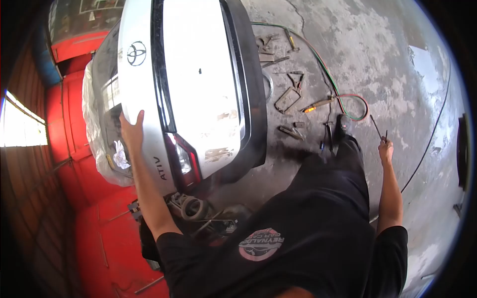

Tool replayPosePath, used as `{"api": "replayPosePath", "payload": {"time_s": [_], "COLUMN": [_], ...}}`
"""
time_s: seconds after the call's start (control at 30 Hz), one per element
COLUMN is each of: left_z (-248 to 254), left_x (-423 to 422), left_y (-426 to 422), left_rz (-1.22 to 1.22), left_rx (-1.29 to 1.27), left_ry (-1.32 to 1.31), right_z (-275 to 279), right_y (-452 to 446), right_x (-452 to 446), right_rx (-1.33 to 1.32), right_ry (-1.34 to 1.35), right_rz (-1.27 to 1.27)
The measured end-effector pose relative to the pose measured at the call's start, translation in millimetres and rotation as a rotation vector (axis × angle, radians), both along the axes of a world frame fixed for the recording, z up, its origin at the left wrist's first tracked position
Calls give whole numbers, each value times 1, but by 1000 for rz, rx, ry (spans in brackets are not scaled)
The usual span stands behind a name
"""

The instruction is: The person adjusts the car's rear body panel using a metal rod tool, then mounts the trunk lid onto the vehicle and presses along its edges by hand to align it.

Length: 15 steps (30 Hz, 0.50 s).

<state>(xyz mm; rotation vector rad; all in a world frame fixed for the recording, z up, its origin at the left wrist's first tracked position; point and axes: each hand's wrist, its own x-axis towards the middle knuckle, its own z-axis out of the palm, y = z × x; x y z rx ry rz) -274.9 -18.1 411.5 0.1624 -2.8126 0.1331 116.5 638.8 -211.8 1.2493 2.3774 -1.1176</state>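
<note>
While the pale trunk lid (198, 109), likely heavy, stiff and smooth, sat on the car (256, 99), its edge promising the surest hold, the left hand (132, 131) lay open against it, and the right hand (385, 150) gripped a slim, probably light tool (376, 126) above the floor (387, 64).

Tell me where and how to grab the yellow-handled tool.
Take the yellow-handled tool by mid-handle, probably from above: it lies flat on the floor, its handle straight and slim, with the hoses close to its far end.
</note>
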Motion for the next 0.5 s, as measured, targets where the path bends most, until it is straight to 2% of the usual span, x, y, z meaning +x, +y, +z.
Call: {"api": "replayPosePath", "payload": {"time_s": [0.33, 0.43, 0.5], "left_z": [-104, -130, -146], "left_x": [3, 3, 4], "left_y": [22, 16, 16], "left_rz": [67, 33, 50], "left_rx": [-148, -162, -193], "left_ry": [-6, -19, -33], "right_z": [21, 17, 20], "right_y": [-24, -31, -31], "right_x": [1, 5, 6], "right_rx": [-175, -58, -71], "right_ry": [-7, 21, 6], "right_rz": [-69, 40, 41]}}
